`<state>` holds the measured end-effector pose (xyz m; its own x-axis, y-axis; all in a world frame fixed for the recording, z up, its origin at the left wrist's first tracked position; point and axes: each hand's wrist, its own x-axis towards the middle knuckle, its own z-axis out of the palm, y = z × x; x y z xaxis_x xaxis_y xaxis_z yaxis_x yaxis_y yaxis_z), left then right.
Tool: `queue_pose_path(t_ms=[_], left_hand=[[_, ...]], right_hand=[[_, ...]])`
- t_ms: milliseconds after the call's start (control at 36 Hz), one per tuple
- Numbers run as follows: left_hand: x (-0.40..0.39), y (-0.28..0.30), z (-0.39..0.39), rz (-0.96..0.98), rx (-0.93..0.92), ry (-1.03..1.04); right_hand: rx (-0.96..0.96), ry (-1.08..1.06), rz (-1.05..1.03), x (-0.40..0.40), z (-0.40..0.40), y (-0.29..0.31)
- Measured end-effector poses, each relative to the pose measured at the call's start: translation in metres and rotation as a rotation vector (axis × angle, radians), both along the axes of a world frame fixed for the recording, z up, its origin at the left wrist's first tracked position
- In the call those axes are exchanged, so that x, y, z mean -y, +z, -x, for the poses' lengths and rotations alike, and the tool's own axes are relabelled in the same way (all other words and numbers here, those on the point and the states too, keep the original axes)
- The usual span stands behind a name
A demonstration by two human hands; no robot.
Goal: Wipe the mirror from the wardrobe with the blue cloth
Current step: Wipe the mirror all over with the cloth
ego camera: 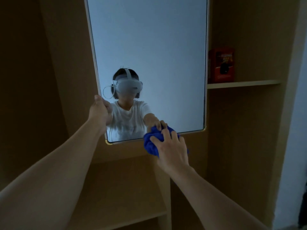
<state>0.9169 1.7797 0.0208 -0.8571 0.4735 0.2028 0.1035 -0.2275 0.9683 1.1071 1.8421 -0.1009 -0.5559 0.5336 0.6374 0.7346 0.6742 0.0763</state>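
The right hand (172, 146) has its fingers curled into the bunched blue cloth (152, 145), gripping it as a wad and pressing it against the lower edge of the mirror (149, 47), toward the bottom right corner, so that part of the cloth lies on the glass and part hangs below the frame over the brown wardrobe (69, 55) panel. The left hand (99, 110) is clamped on the mirror's left edge low down, fingers wrapped round the frame, apparently steadying it. From the cloth, nearly all of the glass lies up and to the left: the mirror's long axis runs upward and out of the top of the view, leaning slightly, and the cloth sits at its very foot. The wiping hand is therefore at one end of the surface, and the coming strokes look bound to travel up the long axis or across toward the left hand, which is the nearer of the two to the unwiped lower left. Beyond the mirror's right edge, a wardrobe shelf (244, 83) carries a red box (221, 65), well apart from both hands.
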Motion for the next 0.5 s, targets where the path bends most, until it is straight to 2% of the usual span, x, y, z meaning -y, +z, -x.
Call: queue_pose_path(t_ms=[56, 111, 278, 389, 500], left_hand=[[-0.003, -0.002, -0.001, -0.014, -0.014, 0.023], [-0.005, -0.005, 0.001, -0.003, -0.027, 0.062], [-0.028, -0.010, 0.019, -0.012, -0.042, 0.164], [-0.031, -0.011, 0.016, -0.016, -0.099, 0.216], [-0.029, -0.008, 0.012, -0.018, -0.096, 0.188]], right_hand=[[0.052, -0.083, 0.034, -0.009, -0.011, -0.007], [0.055, -0.215, 0.167, -0.021, -0.030, -0.023], [-0.152, -0.414, 0.492, -0.052, -0.073, -0.083], [-0.294, -0.325, 0.425, -0.054, -0.070, -0.085], [-0.522, -0.033, 0.389, -0.055, -0.064, -0.061]])
